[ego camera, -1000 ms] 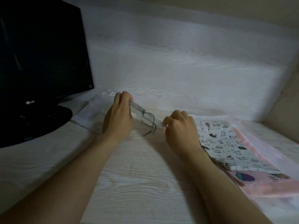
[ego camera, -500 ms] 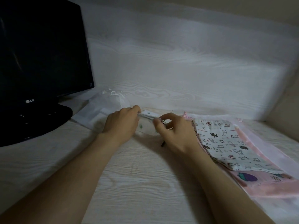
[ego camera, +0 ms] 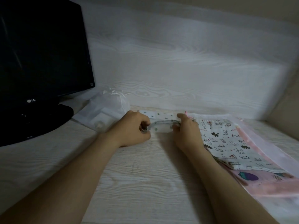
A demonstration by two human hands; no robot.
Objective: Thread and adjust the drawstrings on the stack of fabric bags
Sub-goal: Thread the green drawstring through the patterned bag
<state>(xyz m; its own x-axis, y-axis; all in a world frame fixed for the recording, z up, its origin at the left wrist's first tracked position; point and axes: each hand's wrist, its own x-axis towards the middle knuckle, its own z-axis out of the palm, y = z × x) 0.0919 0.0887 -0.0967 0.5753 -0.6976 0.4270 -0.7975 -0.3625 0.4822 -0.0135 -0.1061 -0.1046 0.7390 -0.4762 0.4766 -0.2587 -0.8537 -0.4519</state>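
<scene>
A small white bag with green cactus prints (ego camera: 159, 116) lies flat on the desk between my hands. A grey-green drawstring (ego camera: 163, 122) stretches across it. My left hand (ego camera: 132, 128) pinches the string's left end with curled fingers. My right hand (ego camera: 186, 130) pinches its right end at the bag's right edge. To the right lies a stack of bags: a white cat-print bag (ego camera: 226, 143) on top, a pink bag (ego camera: 267, 181) under it.
A black monitor (ego camera: 42, 50) on its stand fills the left side. A sheer white organza pouch (ego camera: 105, 110) sits beside the stand, just behind my left hand. The wood-grain desk (ego camera: 137, 175) meets a back wall close behind the bags.
The cactus bag has been laid flat on the desk. My hands moved apart and lower, and the drawstring, earlier a loose loop, is now pulled out between them.
</scene>
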